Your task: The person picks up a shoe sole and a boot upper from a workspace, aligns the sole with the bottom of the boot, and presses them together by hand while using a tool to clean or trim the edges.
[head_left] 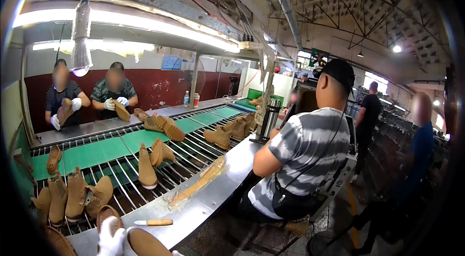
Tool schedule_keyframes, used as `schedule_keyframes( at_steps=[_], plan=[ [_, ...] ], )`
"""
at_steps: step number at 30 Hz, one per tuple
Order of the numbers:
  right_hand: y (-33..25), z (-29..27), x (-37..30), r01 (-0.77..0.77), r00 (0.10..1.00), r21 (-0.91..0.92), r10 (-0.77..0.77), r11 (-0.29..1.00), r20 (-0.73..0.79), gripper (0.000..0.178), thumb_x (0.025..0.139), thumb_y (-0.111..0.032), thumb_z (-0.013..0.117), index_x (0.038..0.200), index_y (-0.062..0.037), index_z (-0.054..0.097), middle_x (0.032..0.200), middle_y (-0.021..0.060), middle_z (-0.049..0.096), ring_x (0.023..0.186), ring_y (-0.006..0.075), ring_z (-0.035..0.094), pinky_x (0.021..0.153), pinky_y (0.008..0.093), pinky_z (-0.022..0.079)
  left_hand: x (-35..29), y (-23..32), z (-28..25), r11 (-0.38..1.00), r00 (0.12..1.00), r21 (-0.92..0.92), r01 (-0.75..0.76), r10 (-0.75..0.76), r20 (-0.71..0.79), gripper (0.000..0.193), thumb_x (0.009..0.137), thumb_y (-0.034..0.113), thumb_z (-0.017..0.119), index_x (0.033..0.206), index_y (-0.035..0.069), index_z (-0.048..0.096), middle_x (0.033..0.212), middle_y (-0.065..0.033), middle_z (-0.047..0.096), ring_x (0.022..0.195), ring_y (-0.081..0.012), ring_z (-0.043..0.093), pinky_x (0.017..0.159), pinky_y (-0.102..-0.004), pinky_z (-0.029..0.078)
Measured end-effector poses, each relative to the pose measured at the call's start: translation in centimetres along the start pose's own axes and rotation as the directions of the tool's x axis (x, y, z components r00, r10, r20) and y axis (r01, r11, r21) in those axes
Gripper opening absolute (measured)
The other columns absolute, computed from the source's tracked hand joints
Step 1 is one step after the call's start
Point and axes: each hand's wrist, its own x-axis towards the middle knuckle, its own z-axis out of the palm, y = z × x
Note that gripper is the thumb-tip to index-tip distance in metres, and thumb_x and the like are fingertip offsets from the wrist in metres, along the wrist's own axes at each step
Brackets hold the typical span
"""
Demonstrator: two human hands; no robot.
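At the lower edge my left hand (111,237), in a white glove, is closed on a brown boot (107,213). A tan boot shaft (145,242) rises just right of the glove; I cannot tell whether it belongs to the same boot. Only a white sliver of my right hand (177,253) shows beside that shaft, its fingers hidden. Ahead on the metal ledge (208,203) lies a knife (154,222) with a wooden handle, apart from both hands. Several tan boots (76,194) stand on the rods to the left.
Metal rods and a green belt (140,137) run away from me, carrying more boots (167,128). Across it, two people in white gloves (121,101) handle boots. A seated person (310,144) in a striped shirt is at right, near a steel flask (271,118). A bulb (81,57) hangs overhead.
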Motion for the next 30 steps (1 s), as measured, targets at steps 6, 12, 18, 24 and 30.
schedule_keyframes(
  at_steps=[6, 12, 18, 24, 30],
  plan=[
    [2.6, -1.3, -0.2, -0.075, 0.994, 0.119, 0.083, 0.99, -0.067, 0.034, 0.11, -0.029, 0.057, 0.123, -0.0017, 0.072, 0.12, 0.0105, 0.071, 0.116, 0.0234, 0.063, 0.106, 0.039, 0.051, 7.6, -11.0, -3.0, 0.683, 0.969, 0.711, 0.169, 0.017, -0.246, 0.065, 0.064, 0.026, 0.091, 0.118, 0.005, 0.061, 0.14, -0.0222, 0.047, 0.14, -0.0444, 0.04, 0.12, -0.053, 0.035],
    [5.0, -2.1, -0.4, -0.136, 0.984, 0.197, 0.156, 0.971, -0.087, 0.036, 0.113, -0.031, 0.052, 0.125, -0.0019, 0.07, 0.121, 0.0093, 0.071, 0.115, 0.0219, 0.063, 0.105, 0.0376, 0.052, 8.3, -15.1, -3.7, 0.546, 0.975, 0.838, 0.008, 0.181, -0.128, 0.088, 0.067, 0.024, 0.086, 0.145, 0.002, 0.051, 0.164, -0.0278, 0.036, 0.148, -0.0502, 0.037, 0.119, -0.063, 0.032],
    [9.0, -1.7, -1.9, -0.209, 0.969, 0.241, 0.234, 0.948, -0.081, 0.039, 0.115, -0.032, 0.048, 0.127, -0.0022, 0.069, 0.121, 0.0081, 0.07, 0.113, 0.0203, 0.063, 0.104, 0.0363, 0.052, 4.3, -7.4, -1.7, 0.715, 0.986, 0.68, 0.164, -0.13, -0.102, 0.089, 0.08, 0.026, 0.085, 0.156, 0.002, 0.045, 0.17, -0.0292, 0.029, 0.16, -0.0537, 0.019, 0.129, -0.0637, 0.023],
    [17.7, -0.1, -5.9, -0.296, 0.951, 0.248, 0.309, 0.923, -0.015, 0.041, 0.118, -0.033, 0.043, 0.13, -0.0024, 0.067, 0.121, 0.0069, 0.07, 0.112, 0.0188, 0.063, 0.103, 0.0349, 0.053, -3.0, -13.9, -3.3, 0.963, 0.949, 0.081, 0.257, -0.236, -0.211, 0.067, 0.091, -0.002, 0.06, 0.156, 0.004, 0.049, 0.152, -0.0251, 0.058, 0.145, -0.0401, 0.053, 0.126, -0.046, 0.039],
    [19.3, 0.5, -4.5, -0.453, 0.89, 0.053, 0.448, 0.89, 0.085, 0.063, 0.117, -0.047, 0.042, 0.144, 0.0062, 0.06, 0.139, 0.0142, 0.068, 0.123, 0.0211, 0.064, 0.113, 0.0376, 0.048, -9.2, -6.5, -5.9, 0.855, 0.912, 0.407, 0.322, -0.166, -0.375, 0.084, 0.082, 0.008, 0.08, 0.158, 0.003, 0.044, 0.157, -0.0223, 0.049, 0.147, -0.0408, 0.046, 0.124, -0.0466, 0.04]
  ],
)
